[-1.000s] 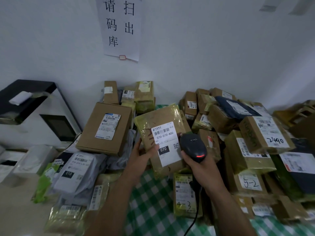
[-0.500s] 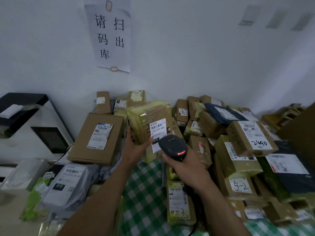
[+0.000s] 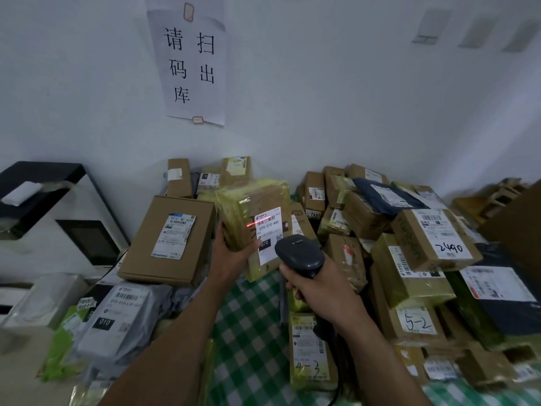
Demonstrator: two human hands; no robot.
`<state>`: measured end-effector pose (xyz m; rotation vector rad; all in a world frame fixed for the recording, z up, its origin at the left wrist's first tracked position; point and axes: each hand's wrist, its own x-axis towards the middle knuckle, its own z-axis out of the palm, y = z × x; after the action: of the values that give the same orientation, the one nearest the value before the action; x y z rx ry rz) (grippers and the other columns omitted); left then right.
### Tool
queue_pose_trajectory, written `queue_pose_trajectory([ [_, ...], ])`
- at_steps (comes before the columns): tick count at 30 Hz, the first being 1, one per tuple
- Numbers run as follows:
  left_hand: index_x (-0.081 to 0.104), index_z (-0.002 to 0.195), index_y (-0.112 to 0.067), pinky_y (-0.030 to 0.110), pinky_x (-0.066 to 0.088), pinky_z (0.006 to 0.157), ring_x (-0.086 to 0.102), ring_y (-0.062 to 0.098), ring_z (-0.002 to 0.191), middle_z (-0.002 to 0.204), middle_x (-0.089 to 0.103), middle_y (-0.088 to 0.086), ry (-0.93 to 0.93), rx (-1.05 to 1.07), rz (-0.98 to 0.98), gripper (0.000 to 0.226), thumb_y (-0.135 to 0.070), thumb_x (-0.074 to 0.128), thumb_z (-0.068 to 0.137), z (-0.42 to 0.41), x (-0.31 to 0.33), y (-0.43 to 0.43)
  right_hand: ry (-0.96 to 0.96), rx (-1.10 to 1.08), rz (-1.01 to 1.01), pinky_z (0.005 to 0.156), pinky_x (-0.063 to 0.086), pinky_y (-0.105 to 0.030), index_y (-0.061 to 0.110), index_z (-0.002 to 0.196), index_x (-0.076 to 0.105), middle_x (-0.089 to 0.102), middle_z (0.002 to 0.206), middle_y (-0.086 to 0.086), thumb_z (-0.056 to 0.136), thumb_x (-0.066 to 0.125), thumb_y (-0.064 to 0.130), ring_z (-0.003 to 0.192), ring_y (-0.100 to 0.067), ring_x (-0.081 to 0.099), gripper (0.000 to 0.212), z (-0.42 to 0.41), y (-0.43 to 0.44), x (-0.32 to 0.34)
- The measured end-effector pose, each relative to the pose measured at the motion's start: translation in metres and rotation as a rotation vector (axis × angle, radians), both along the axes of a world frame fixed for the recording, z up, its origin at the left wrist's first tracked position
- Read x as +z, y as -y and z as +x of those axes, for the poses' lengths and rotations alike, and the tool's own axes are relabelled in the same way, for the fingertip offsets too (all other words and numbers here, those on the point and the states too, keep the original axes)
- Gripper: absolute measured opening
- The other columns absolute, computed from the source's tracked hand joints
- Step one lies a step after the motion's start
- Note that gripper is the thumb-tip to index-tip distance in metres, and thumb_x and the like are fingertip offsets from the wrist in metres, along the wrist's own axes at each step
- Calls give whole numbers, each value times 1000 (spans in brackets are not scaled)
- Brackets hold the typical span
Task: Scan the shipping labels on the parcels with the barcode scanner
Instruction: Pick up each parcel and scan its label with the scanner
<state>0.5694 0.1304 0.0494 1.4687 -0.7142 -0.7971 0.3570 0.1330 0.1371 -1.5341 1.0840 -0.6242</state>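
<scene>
Two hands share this job in the head view. The left hand [image 3: 231, 259] holds up a brown cardboard parcel wrapped in yellow tape [image 3: 251, 203] above the green-and-white checked table [image 3: 248, 332], fingers [image 3: 221, 233] curled round its left edge. The right hand [image 3: 319, 291] wraps its fingers round a black barcode scanner [image 3: 300, 254], just in front of the white shipping label [image 3: 270, 232]. A thin red scan line [image 3: 257, 223] crosses the bars. It should work best with the parcel held steady and the line over every bar.

Centre frame: parcel [image 3: 251, 200] in left hand [image 3: 231, 256], scanner [image 3: 298, 253] just right of it, in right hand [image 3: 319, 291]. Left of centre: flat box [image 3: 167, 238] resting on mailer bag [image 3: 123, 320] (tilted). Right half: parcel pile [image 3: 409, 259] against wall [image 3: 322, 98]. Upper centre: notice [image 3: 194, 63] on wall.
</scene>
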Motion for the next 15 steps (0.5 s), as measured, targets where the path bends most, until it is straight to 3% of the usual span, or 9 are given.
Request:
queue_pose_trajectory([
  [6, 33, 153, -33, 13, 56, 70, 61, -1, 111, 126, 59, -17, -24, -1, 12, 94, -19, 89, 79, 7, -5, 1, 0, 3, 25, 64, 48, -14, 34, 123, 66, 73, 96, 10, 88, 79, 40, 78, 0, 63, 38, 2, 2, -3],
  [10, 32, 156, -29, 14, 57, 69, 62, -7, 101, 120, 59, -22, -44, 4, 15, 96, -15, 87, 80, 8, -6, 1, 17, 8, 25, 60, 49, -11, 33, 122, 65, 73, 94, 10, 89, 78, 37, 74, 1, 64, 35, 2, 2, -2],
  [15, 28, 159, -27, 15, 57, 71, 60, -4, 105, 122, 56, -19, -37, 6, 29, 100, -17, 88, 79, 8, -4, -1, 16, 9, 35, 59, 49, -11, 33, 122, 65, 75, 96, 6, 89, 79, 37, 71, 2, 65, 36, 1, 3, -5],
])
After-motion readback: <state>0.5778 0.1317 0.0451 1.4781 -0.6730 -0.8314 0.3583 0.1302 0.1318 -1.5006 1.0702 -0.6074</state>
